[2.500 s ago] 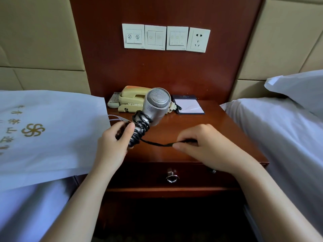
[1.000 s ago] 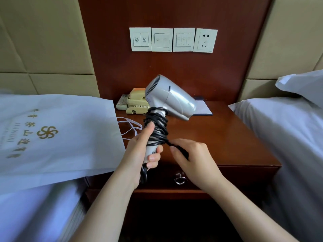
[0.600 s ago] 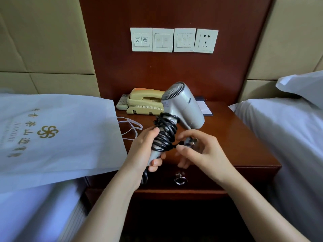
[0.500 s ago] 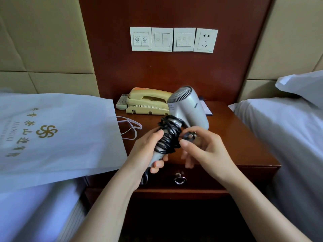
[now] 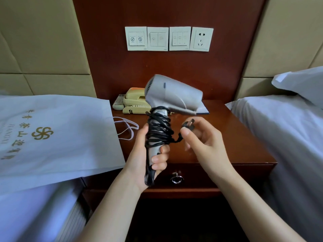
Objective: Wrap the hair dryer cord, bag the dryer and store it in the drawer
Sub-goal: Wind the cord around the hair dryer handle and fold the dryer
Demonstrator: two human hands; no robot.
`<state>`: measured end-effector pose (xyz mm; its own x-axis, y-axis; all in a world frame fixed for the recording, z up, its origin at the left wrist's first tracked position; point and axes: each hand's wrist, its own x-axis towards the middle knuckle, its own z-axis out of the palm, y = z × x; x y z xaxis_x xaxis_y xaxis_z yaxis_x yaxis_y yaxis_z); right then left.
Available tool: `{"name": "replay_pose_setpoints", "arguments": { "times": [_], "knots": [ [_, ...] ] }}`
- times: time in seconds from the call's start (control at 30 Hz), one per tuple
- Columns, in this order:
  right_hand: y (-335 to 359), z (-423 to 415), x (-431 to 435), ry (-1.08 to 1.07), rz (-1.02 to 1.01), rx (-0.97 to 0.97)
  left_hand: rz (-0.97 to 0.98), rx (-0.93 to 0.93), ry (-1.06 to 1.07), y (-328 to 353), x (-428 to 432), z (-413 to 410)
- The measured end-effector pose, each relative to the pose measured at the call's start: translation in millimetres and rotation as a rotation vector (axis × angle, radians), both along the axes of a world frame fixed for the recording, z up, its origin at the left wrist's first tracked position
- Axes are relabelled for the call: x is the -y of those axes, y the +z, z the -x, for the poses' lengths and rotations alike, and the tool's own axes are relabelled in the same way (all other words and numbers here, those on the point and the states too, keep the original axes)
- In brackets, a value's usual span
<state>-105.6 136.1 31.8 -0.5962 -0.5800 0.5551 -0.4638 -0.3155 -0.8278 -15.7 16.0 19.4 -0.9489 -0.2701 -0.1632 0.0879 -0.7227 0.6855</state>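
My left hand (image 5: 145, 154) grips the handle of a silver hair dryer (image 5: 173, 95), held upright above the nightstand with its nozzle pointing right. The black cord (image 5: 158, 130) is coiled many times round the handle. Its plug (image 5: 188, 124) is pinched in the fingers of my right hand (image 5: 202, 140), just right of the coil, on a short free length of cord. A white bag (image 5: 57, 135) with a gold logo lies flat on the bed to the left, its handles on the nightstand top. The drawer (image 5: 206, 177) with a ring pull (image 5: 176, 178) is closed below my hands.
On the wooden nightstand (image 5: 241, 142) stand a beige telephone (image 5: 134, 102) and a notepad (image 5: 203, 109) at the back. Wall switches and a socket (image 5: 201, 39) sit above. A bed with a pillow (image 5: 300, 82) lies to the right.
The dryer has swung upright with its nozzle now pointing right. The cord went from a long loose stretch to nearly all wound on the handle, and my right hand now pinches the plug.
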Motion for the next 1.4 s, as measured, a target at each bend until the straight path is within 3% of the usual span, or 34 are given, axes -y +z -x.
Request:
{"name": "replay_pose_setpoints", "arguments": {
  "times": [0.2, 0.53, 0.7, 0.93, 1.2, 1.4],
  "knots": [
    [-4, 1, 4, -0.008, 0.010, -0.109, -0.192, -0.030, 0.055, 0, -5, 9],
    [-18, 11, 3, -0.109, -0.068, -0.116, -0.032, 0.193, 0.081, -11, -11, 22],
    [-33, 18, 12, -0.216, -0.154, -0.072, 0.344, 0.345, 0.172, -15, -8, 28],
    [-34, 19, 16, -0.191, -0.137, 0.126, 0.522, 0.421, 0.171, -20, -8, 29],
    [-34, 26, 27, 0.055, -0.226, 0.319, 1.428, 0.561, 0.426, -18, 9, 34],
    [-31, 34, 28, 0.133, -0.241, 0.445, 1.716, 0.657, 0.528, -23, 12, 45]
  ]
}}
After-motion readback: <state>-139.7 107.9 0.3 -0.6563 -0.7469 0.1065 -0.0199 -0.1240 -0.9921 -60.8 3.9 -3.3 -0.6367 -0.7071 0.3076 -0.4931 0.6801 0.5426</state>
